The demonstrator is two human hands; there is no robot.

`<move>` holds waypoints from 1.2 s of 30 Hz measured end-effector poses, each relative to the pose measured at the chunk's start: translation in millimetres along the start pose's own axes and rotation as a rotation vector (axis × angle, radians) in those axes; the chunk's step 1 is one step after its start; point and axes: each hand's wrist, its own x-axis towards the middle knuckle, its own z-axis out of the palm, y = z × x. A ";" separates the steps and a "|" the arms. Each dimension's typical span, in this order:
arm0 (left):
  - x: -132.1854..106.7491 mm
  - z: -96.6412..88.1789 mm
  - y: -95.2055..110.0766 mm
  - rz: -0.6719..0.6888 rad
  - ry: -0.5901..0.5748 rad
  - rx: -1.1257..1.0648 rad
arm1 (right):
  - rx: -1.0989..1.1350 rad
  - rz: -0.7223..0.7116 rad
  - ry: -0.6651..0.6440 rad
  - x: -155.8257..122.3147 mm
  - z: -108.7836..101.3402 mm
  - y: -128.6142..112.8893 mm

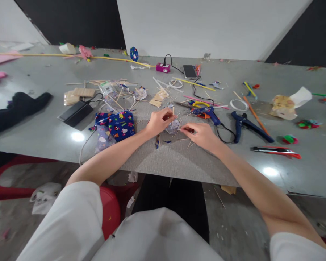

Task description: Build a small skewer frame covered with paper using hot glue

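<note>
My left hand (161,122) is closed, fingertips pinched round a short wooden stick (173,110) that stands nearly upright. Between both hands, low over the table, is a small pale, crinkled piece (173,127), partly hidden by my fingers. Close to its right side, my right hand (198,132) pinches a thin wooden stick (179,128) whose tip points at the piece. Loose thin sticks and blue scraps (157,142) lie around my hands. Just beyond my right hand rests a blue glue gun (209,113), with yellow-handled scissors (199,104) beside it.
Patterned blue fabric (122,125) and a black box (76,114) lie to the left. Blue pliers-like cutters (248,127), an orange stick (256,116) and a red utility knife (277,151) lie right. A phone (189,71) and purple power socket (163,67) are at the back.
</note>
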 end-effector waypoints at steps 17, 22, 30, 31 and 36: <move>0.3 0.0 0.7 0.003 0.007 0.024 | -0.256 -0.083 0.152 -2.5 24.8 11.9; 0.2 -1.0 -0.6 0.002 0.002 0.025 | -0.285 -0.098 0.155 -1.6 33.7 10.3; 0.4 -0.5 -0.1 -0.001 0.007 0.028 | -0.264 -0.085 0.177 -1.4 31.9 6.5; 0.3 -0.4 -0.2 -0.006 0.003 0.025 | -0.266 -0.083 0.181 -1.3 31.8 6.9; 0.0 -0.4 0.7 -0.011 0.003 0.018 | -0.268 -0.075 0.156 -0.8 33.2 9.7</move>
